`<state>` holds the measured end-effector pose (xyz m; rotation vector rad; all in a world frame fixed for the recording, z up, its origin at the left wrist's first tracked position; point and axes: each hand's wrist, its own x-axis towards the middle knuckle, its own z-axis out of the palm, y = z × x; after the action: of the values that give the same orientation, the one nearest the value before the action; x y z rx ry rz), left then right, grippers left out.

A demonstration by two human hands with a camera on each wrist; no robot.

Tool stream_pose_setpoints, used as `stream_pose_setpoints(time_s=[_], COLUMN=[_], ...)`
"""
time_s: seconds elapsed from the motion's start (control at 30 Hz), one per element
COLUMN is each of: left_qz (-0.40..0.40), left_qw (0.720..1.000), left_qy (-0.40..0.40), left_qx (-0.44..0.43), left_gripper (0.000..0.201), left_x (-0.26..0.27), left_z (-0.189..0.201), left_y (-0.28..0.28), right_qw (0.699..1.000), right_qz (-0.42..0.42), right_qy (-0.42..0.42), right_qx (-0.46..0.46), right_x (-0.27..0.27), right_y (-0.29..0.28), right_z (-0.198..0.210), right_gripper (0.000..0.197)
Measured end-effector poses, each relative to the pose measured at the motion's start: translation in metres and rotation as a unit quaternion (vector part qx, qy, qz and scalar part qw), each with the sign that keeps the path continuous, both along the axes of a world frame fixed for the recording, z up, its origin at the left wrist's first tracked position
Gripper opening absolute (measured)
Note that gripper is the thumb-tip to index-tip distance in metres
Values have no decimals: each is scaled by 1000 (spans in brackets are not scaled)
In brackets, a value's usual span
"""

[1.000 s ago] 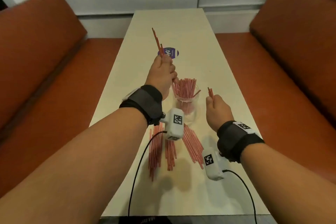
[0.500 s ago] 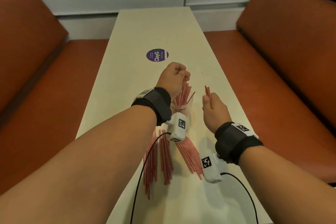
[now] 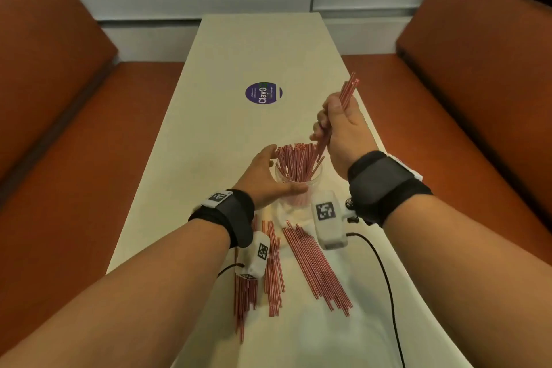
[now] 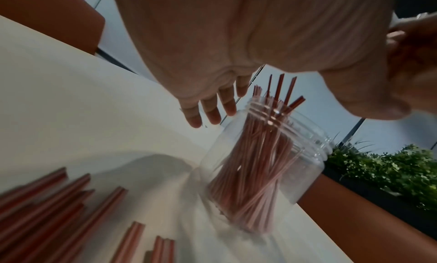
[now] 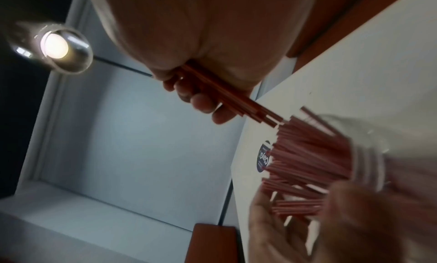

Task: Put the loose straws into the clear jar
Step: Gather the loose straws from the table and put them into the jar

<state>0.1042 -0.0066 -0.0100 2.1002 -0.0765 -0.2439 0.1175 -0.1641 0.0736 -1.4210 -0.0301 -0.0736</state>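
Observation:
A clear jar (image 3: 298,185), upright on the white table (image 3: 209,134), is packed with red-and-white straws (image 3: 295,161). My left hand (image 3: 277,169) is open and spread round the jar's left side, fingers (image 4: 208,110) straight by the rim and thumb across the front. Whether it touches the jar I cannot tell. My right hand (image 3: 328,122) grips a small bundle of straws (image 3: 348,92) tilted above the jar, their lower ends (image 5: 267,117) at the mouth's right edge. Three loose groups of straws (image 3: 316,266) lie on the table nearer me.
A round purple sticker (image 3: 263,93) is on the table beyond the jar. Orange bench seats (image 3: 89,143) flank the narrow table on both sides. Wrist camera cables (image 3: 385,278) trail over the near table. Green plants (image 4: 390,173) stand past the right bench.
My left hand has let its straws go into the jar, dropped lower and opened beside it. My right hand has risen and carried its bundle leftward to the jar's mouth.

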Motion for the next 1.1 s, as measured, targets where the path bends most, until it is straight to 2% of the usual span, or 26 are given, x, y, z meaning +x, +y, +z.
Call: stream_pose_setpoints(time_s=[0.07,0.1,0.2,0.27,0.4,0.53,0.63,0.73,0.8,0.83,0.9,0.97,1.03,1.1], left_qz=[-14,-21,-30,-39,-41,-37,-10,32,34,27,25,44,56,53], left_qw=[1000,1000,999,999,998,999,993,966,941,928,913,918,919,920], left_qy=[-3,-3,-7,-17,-37,-11,39,78,108,120,149,159,145,127], left_qx=[6,6,-5,-12,8,30,114,244,320,351,380,362,361,368], left_gripper=[106,105,98,90,79,82,88,62,41,43,51,52,58,60], left_x=[1,1,0,-1,-2,-4,-12,-32,-51,-61,-80,-97,-110,-117], left_z=[-3,-4,-4,-2,4,8,10,10,8,6,0,-5,-10,-13], left_y=[3,4,3,2,-1,3,15,36,47,49,48,40,26,10], right_qw=[999,999,994,989,988,986,975,967,941,915,842,772,744,738], right_qz=[14,22,31,24,12,-25,-76,-65,-30,-3,51,91,110,115], right_qy=[19,33,61,63,50,8,-44,-26,25,60,135,183,199,200], right_qx=[43,36,-90,-134,-144,-167,-202,-244,-337,-400,-520,-601,-628,-634], right_x=[5,5,2,1,3,0,-15,-45,-67,-77,-93,-104,-111,-117], right_y=[10,14,18,17,14,12,7,0,-6,-9,-15,-17,-11,-3], right_z=[-5,-13,-40,-50,-50,-33,-20,-33,-57,-70,-93,-107,-112,-114], right_gripper=[19,18,17,17,14,11,3,9,12,12,22,43,60,69])
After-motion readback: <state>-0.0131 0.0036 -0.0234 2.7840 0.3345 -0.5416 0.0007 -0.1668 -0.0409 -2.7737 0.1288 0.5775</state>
